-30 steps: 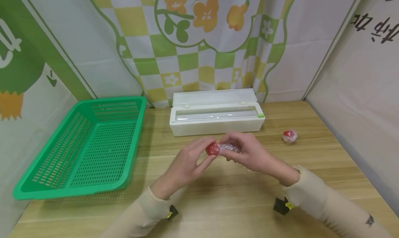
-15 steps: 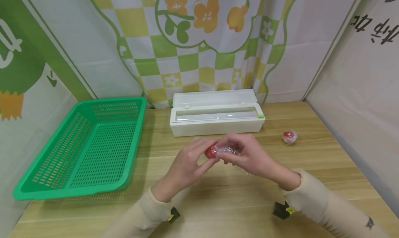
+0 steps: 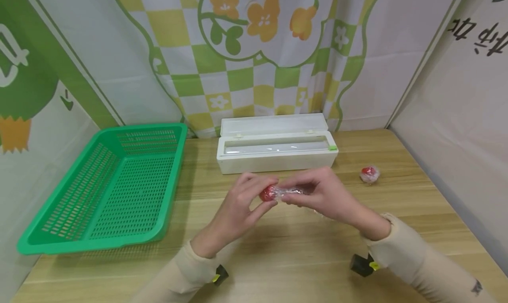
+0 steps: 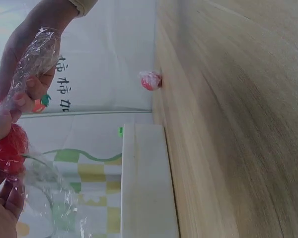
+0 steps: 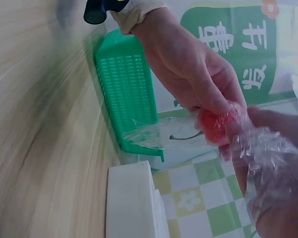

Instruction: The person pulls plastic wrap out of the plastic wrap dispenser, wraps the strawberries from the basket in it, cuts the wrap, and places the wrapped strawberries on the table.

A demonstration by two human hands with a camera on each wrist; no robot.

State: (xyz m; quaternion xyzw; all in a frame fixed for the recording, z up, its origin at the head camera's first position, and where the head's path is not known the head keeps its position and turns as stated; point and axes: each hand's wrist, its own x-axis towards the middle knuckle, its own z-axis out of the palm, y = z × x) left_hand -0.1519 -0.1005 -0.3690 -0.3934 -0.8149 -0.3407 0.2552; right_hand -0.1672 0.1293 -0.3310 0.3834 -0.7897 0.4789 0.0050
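Observation:
A small round red thing point(image 3: 269, 193) in clear plastic film is held above the table between both hands. My left hand point(image 3: 236, 212) grips it between thumb and fingers. My right hand point(image 3: 329, 197) pinches the gathered film point(image 3: 293, 190) just right of it, where it narrows to a twisted neck. In the left wrist view the crumpled film point(image 4: 37, 59) runs back along the right palm, and a loose flap hangs from the red thing's other side. The right wrist view shows the red thing point(image 5: 213, 126) against the left fingers, with bunched film point(image 5: 273, 161) nearest the camera.
A white cling film box point(image 3: 278, 162) stands behind the hands, lid up, film inside. To the right, another wrapped red ball point(image 3: 370, 174) lies on the wooden table point(image 3: 293, 267). At left sits a green plastic basket point(image 3: 164, 210). Printed curtains surround the table.
The right hand has shifted and turned slightly to the right, its fingers straightening somewhat along the film. The film's neck beside the red thing looks narrower. The left hand keeps its grip, almost still.

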